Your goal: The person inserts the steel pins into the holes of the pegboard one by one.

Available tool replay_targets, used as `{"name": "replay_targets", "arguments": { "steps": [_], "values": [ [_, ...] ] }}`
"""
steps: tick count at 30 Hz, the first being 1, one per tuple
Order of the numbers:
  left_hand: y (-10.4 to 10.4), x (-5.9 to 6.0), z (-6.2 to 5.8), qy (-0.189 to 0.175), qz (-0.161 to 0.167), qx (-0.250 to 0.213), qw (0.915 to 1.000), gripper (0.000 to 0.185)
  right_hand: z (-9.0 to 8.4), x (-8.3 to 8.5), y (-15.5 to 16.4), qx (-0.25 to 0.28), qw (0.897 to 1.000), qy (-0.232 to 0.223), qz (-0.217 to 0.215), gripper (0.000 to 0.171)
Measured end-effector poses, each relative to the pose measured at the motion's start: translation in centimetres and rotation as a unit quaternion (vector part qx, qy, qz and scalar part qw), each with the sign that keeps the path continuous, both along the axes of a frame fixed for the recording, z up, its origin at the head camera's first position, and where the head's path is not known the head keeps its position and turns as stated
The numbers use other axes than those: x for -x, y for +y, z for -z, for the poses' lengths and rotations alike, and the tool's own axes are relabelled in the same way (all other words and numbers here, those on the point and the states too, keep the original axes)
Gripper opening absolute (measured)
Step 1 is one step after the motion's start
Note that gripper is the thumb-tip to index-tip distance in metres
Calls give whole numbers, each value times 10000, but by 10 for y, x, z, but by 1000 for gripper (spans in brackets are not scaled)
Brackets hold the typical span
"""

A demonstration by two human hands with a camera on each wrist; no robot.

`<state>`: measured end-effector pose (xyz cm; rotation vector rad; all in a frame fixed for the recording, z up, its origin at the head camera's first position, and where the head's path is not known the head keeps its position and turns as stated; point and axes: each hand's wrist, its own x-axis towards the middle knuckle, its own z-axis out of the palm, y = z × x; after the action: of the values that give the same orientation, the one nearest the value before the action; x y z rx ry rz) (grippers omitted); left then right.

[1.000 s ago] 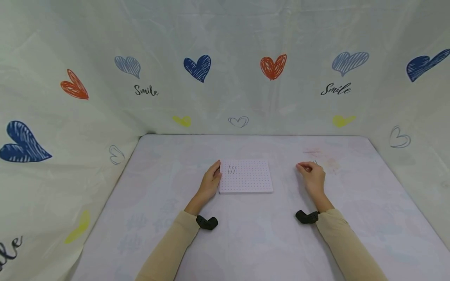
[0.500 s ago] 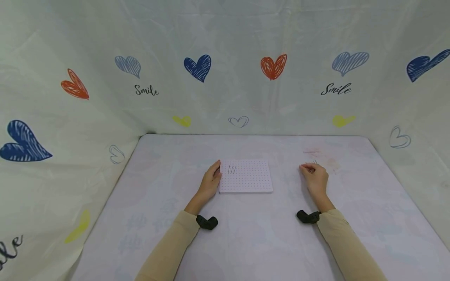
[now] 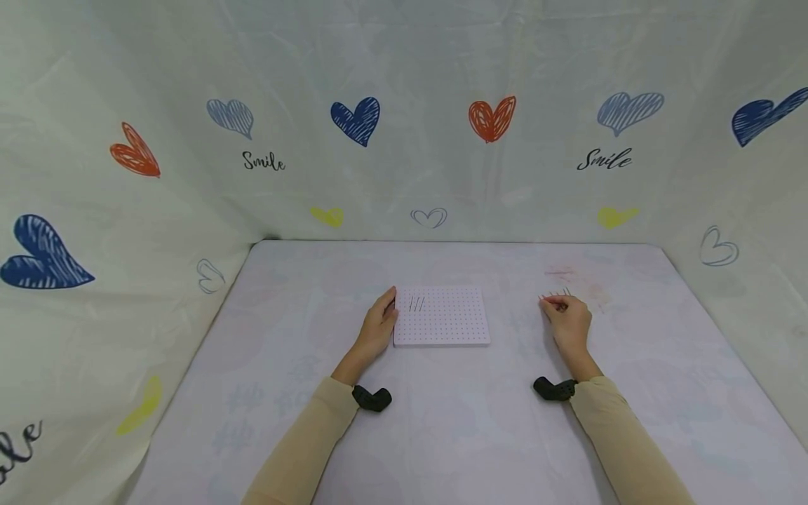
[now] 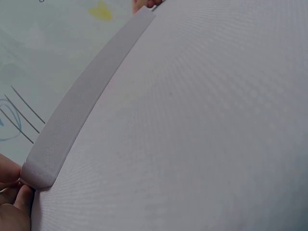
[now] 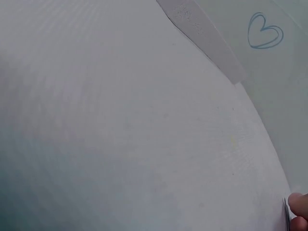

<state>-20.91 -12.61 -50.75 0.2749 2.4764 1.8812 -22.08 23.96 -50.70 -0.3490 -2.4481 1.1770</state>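
Board [image 3: 445, 331], white and drilled with rows of small holes, lies flat on the table [image 3: 429, 435], with the backdrop [image 3: 416, 175] rising behind it. On that backdrop you can count two red hearts [image 3: 492, 120], one behind the board and one far to its left, and three dark blue hearts [image 3: 355, 122]. The table spreads out on every side of the board. Your two sleeves [image 3: 303, 449] come in from the near side, one to the board's left and one to its right, and two black wrist cameras [image 3: 372, 399] sit nearer you than the board.

Your left hand [image 3: 375, 326] is clamped on the board's left edge, covering a little of it. Your right hand [image 3: 570, 326] is well apart from the board, off its right side; its fingers are curled with the tips together, but you cannot tell whether they hold anything.

The board's holes hold three dark pins [image 3: 416, 304], side by side and leaning, toward its far left corner. To the right of the board, just beyond your right hand, stick up more dark tips [image 3: 567, 291] and a few red tips [image 3: 551, 294]; your hand stands in the way, so their number is unclear.
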Motion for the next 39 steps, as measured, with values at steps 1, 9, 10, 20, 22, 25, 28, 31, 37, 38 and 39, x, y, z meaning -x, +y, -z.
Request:
{"name": "replay_targets", "arguments": {
  "steps": [1, 9, 10, 20, 22, 25, 28, 31, 37, 38, 39],
  "values": [
    [0, 0, 0, -2, -3, -3, 10000, 50, 0, 0, 0, -8, 10000, -3, -1, 15],
    [1, -2, -4, 43, 18, -12, 10000, 50, 4, 2, 1, -169, 9998, 99, -82, 14],
    [1, -2, -4, 36, 15, 11, 10000, 50, 5, 2, 1, -215, 9996, 129, -92, 13],
    [1, -1, 0, -149, -58, 142, 9998, 51, 7, 4, -1, -487, 9986, 144, -148, 14],
    [1, -1, 0, -142, -67, 160, 9997, 51, 6, 4, -2, -465, 9987, 96, -179, 14],
    [0, -2, 1, -124, -61, 169, 9998, 51, 5, 4, -3, -464, 9987, 35, -212, 14],
    [0, -2, 2, -151, -58, 168, 9997, 51, 5, 4, -3, -501, 9985, 40, -235, 14],
    [0, -2, 1, -138, -48, 150, 9998, 51, 5, 4, -3, -496, 9984, 109, -258, 13],
    [0, -1, 1, -113, -48, 144, 9998, 51, 3, 3, -2, -468, 9988, 109, -128, 14],
    [0, -1, 1, -112, -48, 140, 9998, 51, 2, 2, -1, -470, 9988, 94, -110, 15],
    [0, -1, 2, -115, -49, 140, 9998, 51, 2, 2, -1, -469, 9988, 81, -102, 15]
  ]
}}
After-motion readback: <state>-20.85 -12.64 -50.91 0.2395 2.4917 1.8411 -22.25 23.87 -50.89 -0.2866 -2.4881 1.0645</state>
